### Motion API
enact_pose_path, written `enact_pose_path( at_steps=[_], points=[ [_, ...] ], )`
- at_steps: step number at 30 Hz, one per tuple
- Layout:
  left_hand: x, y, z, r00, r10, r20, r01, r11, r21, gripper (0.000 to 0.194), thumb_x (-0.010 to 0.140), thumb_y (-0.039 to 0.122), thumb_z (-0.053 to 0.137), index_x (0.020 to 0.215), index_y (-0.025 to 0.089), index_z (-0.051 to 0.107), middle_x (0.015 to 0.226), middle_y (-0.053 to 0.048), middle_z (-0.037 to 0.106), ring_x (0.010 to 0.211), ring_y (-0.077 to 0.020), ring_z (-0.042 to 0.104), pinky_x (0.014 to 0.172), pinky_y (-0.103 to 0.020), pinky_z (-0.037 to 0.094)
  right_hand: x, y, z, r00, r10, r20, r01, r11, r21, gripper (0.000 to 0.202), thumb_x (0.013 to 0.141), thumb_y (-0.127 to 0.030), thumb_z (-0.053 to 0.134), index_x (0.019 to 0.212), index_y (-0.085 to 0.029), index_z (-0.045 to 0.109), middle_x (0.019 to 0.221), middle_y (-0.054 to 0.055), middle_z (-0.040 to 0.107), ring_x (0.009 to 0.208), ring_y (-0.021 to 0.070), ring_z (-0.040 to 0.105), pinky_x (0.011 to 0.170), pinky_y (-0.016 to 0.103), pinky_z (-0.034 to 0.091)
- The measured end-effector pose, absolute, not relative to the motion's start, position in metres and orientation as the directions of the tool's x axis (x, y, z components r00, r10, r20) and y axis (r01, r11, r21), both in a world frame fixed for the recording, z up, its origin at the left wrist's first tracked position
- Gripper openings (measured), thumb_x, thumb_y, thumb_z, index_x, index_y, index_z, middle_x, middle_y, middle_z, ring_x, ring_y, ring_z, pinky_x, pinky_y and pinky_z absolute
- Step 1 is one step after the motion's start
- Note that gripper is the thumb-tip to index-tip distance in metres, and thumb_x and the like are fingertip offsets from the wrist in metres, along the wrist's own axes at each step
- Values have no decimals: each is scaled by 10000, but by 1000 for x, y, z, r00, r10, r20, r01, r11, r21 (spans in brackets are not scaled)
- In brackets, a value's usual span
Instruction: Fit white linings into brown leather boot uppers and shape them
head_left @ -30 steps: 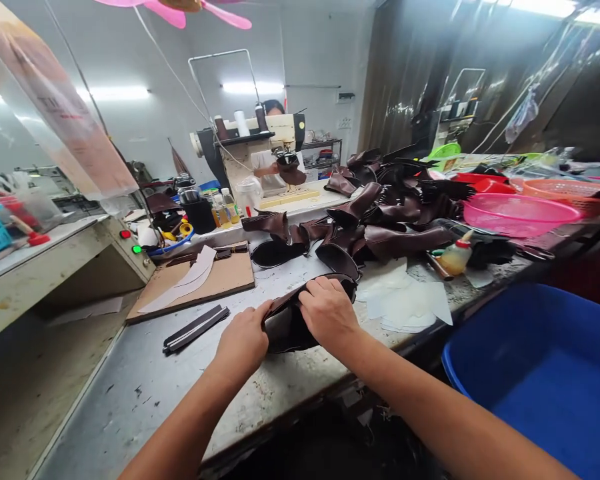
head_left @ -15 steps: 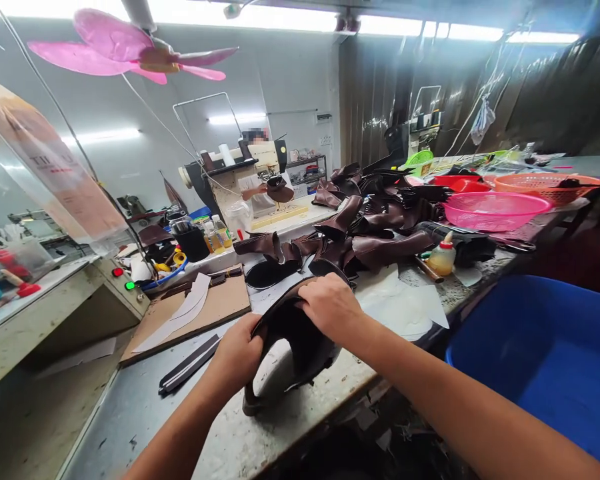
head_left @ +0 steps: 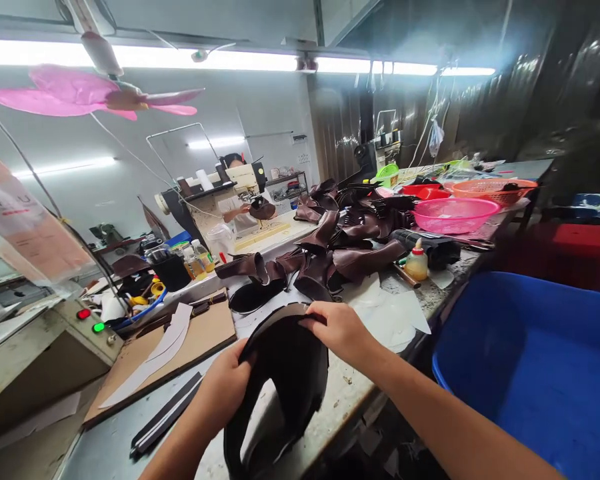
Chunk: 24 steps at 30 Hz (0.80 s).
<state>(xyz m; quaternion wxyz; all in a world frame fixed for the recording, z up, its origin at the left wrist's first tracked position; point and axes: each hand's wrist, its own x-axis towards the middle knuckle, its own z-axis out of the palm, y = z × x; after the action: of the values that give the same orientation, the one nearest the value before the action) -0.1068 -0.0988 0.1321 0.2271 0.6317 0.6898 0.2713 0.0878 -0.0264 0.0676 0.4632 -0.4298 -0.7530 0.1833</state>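
Note:
A dark leather piece (head_left: 290, 353), curved and open like a boot upper, is held up over the near part of the workbench (head_left: 350, 383). My left hand (head_left: 227, 383) grips its left edge, thumb on the inner side. The fingers of my right hand (head_left: 337, 330) pinch its top edge towards the right. Just beyond lies a heap of brown leather boot pieces (head_left: 350, 247). Pale paper sheets (head_left: 387, 310) lie right of the heap's near end, by a glue bottle (head_left: 417, 262) with a red cap.
A cardboard board (head_left: 200, 337) with white strips and a dark strip bundle (head_left: 165, 417) lie at left. A blue tub (head_left: 530, 360) stands at right, near pink (head_left: 455, 217) and orange baskets (head_left: 495, 193). A person sits behind a sewing machine (head_left: 245, 180); a pink fan (head_left: 75, 100) hangs above.
The view has tilted up and turned right. The leather piece now appears larger and lower, its opening facing me more. Both hands still hold it.

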Motion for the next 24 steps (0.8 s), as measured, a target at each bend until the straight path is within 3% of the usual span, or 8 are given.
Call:
enact_pose_path(
  at_steps=[5,14,18,21,24],
  points=[
    [-106,-108,134,-92,995,-27,730,86,678,345,726,387,530,959,177,672,700,-9,708,698,-226,636,636,-307,489,81,-31,68,-95,836,541,469,517,-716,177,807,-276,637,645,-208,615,595,-41,593,550,115,452,539,237,267],
    [-108,-120,134,-133,991,13,626,74,776,409,675,464,641,991,208,690,889,-30,735,911,-285,650,752,-342,520,83,-47,71,-87,868,489,394,481,-783,250,756,-230,624,564,-210,464,539,-78,431,531,106,373,519,232,244],
    [-114,-127,129,-49,998,-27,598,51,800,442,716,524,625,1025,215,689,873,-41,735,916,-279,652,700,-318,538,88,-46,73,-38,884,466,361,447,-818,129,716,-201,646,699,-209,518,696,-47,508,654,127,439,599,238,310],
    [-120,-133,132,-24,998,-62,557,65,828,446,705,547,644,1005,222,698,854,-29,735,834,-246,664,707,-307,542,91,-44,72,-208,895,395,61,415,-908,243,717,-268,666,925,-207,557,824,-26,546,688,126,459,623,239,343],
    [-119,-137,142,-89,994,-69,506,105,856,448,637,528,718,958,217,701,784,-17,726,767,-228,665,696,-300,543,87,-49,68,-489,783,384,-295,265,-918,176,770,-361,621,800,-190,591,662,-56,465,606,103,382,578,235,304]
  ],
)
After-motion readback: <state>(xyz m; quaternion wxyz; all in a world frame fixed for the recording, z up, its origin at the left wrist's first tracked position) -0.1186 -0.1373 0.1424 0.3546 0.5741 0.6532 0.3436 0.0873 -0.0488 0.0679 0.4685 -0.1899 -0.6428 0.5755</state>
